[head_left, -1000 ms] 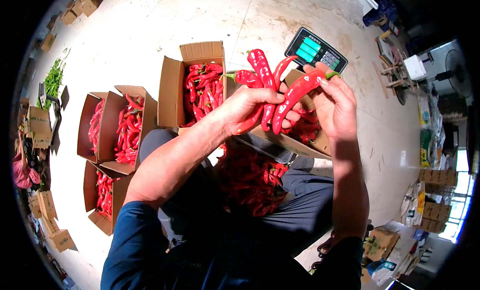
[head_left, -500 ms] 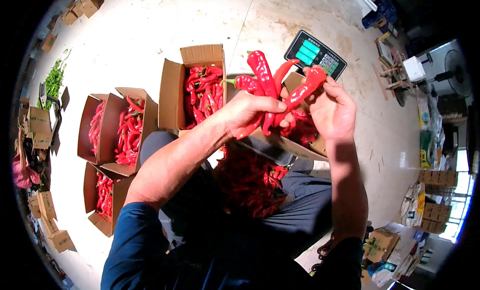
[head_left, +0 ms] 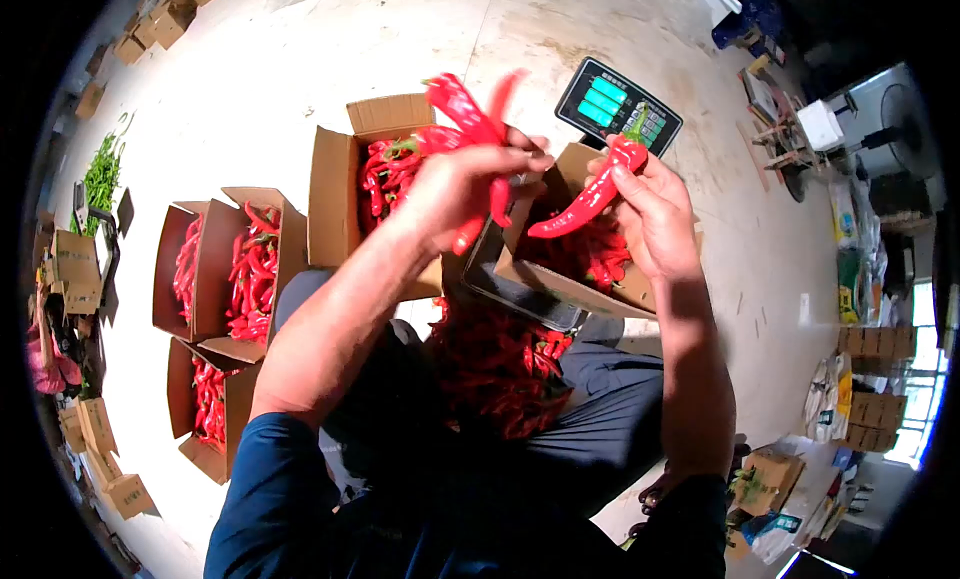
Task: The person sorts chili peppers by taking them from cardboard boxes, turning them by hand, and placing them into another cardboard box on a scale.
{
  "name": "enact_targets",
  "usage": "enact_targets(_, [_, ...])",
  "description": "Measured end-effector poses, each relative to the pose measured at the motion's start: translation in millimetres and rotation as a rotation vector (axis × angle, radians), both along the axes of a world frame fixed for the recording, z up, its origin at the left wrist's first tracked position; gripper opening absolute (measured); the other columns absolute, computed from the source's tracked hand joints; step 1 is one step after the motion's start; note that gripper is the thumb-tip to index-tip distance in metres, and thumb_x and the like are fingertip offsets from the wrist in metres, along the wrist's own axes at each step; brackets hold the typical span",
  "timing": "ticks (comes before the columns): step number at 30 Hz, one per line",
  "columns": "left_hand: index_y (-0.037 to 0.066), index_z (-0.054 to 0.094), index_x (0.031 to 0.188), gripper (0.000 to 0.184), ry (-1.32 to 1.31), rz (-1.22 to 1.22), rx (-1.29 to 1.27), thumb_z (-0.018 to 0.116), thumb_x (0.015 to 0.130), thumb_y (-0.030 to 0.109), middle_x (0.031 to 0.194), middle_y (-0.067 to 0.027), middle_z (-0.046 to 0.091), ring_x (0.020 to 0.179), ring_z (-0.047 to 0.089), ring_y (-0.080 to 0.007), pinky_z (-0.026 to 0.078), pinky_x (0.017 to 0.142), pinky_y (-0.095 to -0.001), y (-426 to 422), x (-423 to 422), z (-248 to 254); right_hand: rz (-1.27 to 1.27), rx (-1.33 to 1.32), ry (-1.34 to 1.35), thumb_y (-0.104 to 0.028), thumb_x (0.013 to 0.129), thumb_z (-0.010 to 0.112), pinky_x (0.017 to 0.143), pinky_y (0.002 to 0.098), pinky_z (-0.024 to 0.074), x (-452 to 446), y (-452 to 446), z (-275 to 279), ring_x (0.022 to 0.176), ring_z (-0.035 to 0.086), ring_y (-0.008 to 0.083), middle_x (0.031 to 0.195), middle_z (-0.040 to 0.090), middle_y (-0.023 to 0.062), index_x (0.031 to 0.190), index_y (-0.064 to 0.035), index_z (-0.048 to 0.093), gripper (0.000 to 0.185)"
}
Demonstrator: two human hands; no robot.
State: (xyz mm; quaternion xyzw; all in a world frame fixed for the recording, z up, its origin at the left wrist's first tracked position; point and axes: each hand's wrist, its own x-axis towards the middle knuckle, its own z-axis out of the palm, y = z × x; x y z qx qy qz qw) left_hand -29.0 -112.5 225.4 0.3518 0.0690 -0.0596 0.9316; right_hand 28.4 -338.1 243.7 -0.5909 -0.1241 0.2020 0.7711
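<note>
While the right hand (head_left: 648,207) pinches one long red chilli pepper (head_left: 598,192) near its stem end, just to the near side of the scale display (head_left: 620,106), the tapering tip sticks out unsupported. If the thumb eased, I'd expect that glossy skin to slide, and the pepper could fall into the open carton (head_left: 568,169) on the near side of the display, or glance off its rim. The left hand (head_left: 465,184) worries me more: it is closed round a bunch of red chilli peppers (head_left: 480,129), left of the display, poking out at odd angles. A loose turn of the wrist might let the lowest slip away; too hard a squeeze could split one. That hand is blurred from where I stand, so I can't fairly count what it holds or judge how firmly each pepper sits.

Half a second ago the single pepper's lower end seemed to meet the left thumb; now there is a plain gap between. The left hand has swung further left of the display, carrying its bunch partly across my view of the left carton (head_left: 332,194). The single pepper's green stem now stands out against the display's keys.
</note>
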Motion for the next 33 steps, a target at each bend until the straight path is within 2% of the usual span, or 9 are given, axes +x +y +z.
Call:
enact_targets(4, [-0.002,0.049,0.129,0.044,-0.029,0.055,0.002,0.059,0.088,0.008,0.099,-0.0118,0.064,0.074,0.064,-0.0189,0.056,0.064,-0.0319,27.3,7.2,-1.9,0.042,0.155,0.162,-0.004,0.092,0.041,0.088,0.0379,0.0503,4.1,-11.9,0.1,0.096,0.062,0.0297,0.107,0.064,0.0222,0.138,0.0096,0.043,0.048])
enact_targets(13, [-0.003,0.046,0.135,0.051,-0.056,-0.140,0.039,0.061,0.088,0.010,0.096,-0.0084,0.064,0.065,0.060,-0.0142,0.050,0.064,-0.0277,12.0,-0.9,1.7,0.098,0.144,0.159,-0.006,0.093,0.041,0.085,0.0354,0.0515,2.3,-19.4,0.3,0.090,0.064,0.0239,0.106,0.065,0.0204,0.134,0.0079,0.049,0.044])
enact_targets(16, [-0.003,0.045,0.137,0.054,-0.061,-0.163,0.087,0.063,0.088,0.011,0.097,-0.0077,0.064,0.065,0.060,-0.0141,0.051,0.065,-0.0283,8.5,0.1,-2.2,0.066,-0.068,0.108,-0.008,0.094,0.048,0.087,0.0359,0.0509,4.3,-23.6,4.1,0.092,0.064,0.0244,0.106,0.065,0.0175,0.134,0.0063,0.049,0.042])
enact_targets(19, [-0.002,0.044,0.138,0.055,-0.051,-0.185,0.140,0.067,0.090,0.012,0.097,-0.0068,0.064,0.068,0.062,-0.0143,0.051,0.062,-0.0276,4.8,-1.7,-3.5,0.032,-0.648,-0.506,-0.009,0.094,0.057,0.089,0.0314,0.0499,6.6,-25.9,-14.3,0.092,0.064,0.0214,0.113,0.063,0.0180,0.139,0.0049,0.046,0.048])
enact_targets(20, [-0.002,0.055,0.124,0.038,-0.031,-0.181,0.186,0.067,0.090,0.012,0.086,-0.0057,0.064,0.064,0.061,-0.0135,0.050,0.059,-0.0268,2.6,-2.3,-4.9,0.085,-1.060,-0.883,-0.012,0.093,0.063,0.087,0.0286,0.0503,8.8,-32.3,-10.8,0.092,0.064,0.0180,0.116,0.063,0.0161,0.136,0.0039,0.049,0.048])
enact_targets(22, [-0.001,0.067,0.099,0.018,0.018,-0.194,0.301,0.066,0.092,0.016,0.067,-0.0048,0.062,0.059,0.061,-0.0142,0.049,0.055,-0.0263,-0.5,-4.3,-4.6,0.219,-1.108,-0.535,-0.015,0.093,0.064,0.085,0.0289,0.0511,6.9,-30.8,-9.2,0.090,0.064,0.0177,0.114,0.063,0.0158,0.136,0.0047,0.049,0.049])
enact_targets(23, [-0.002,0.066,0.100,0.021,0.031,-0.213,0.287,0.066,0.092,0.017,0.068,-0.0058,0.062,0.059,0.061,-0.0145,0.049,0.055,-0.0266,-1.5,-5.9,-1.9,0.282,-1.123,-0.359,-0.016,0.093,0.065,0.084,0.0291,0.0516,5.4,-30.0,-9.2,0.089,0.064,0.0176,0.114,0.064,0.0156,0.135,0.0051,0.049,0.049])
enact_targets(28, [-0.003,0.057,0.118,0.043,-0.056,-0.418,-0.002,0.052,0.100,0.036,0.081,-0.0096,0.065,0.054,0.057,-0.0151,0.047,0.052,-0.0275,-6.8,-3.5,-16.1,0.030,-0.484,-0.146,-0.012,0.096,0.063,0.063,0.0218,0.0468,-2.2,-19.6,0.3,0.076,0.061,0.0091,0.091,0.067,0.0066,0.118,0.0026,0.061,0.026])
enact_targets(33, [0.009,0.046,0.133,0.047,-0.096,-0.575,-0.270,0.042,0.103,0.044,0.095,-0.0133,0.065,0.051,0.054,-0.0155,0.046,0.051,-0.0294,-17.6,-1.2,-24.0,-0.049,-0.321,-0.187,-0.015,0.097,0.063,0.059,0.0219,0.0455,-9.8,-2.8,-0.2,0.067,0.058,0.0080,0.079,0.063,0.0024,0.102,-0.0003,0.062,0.016])
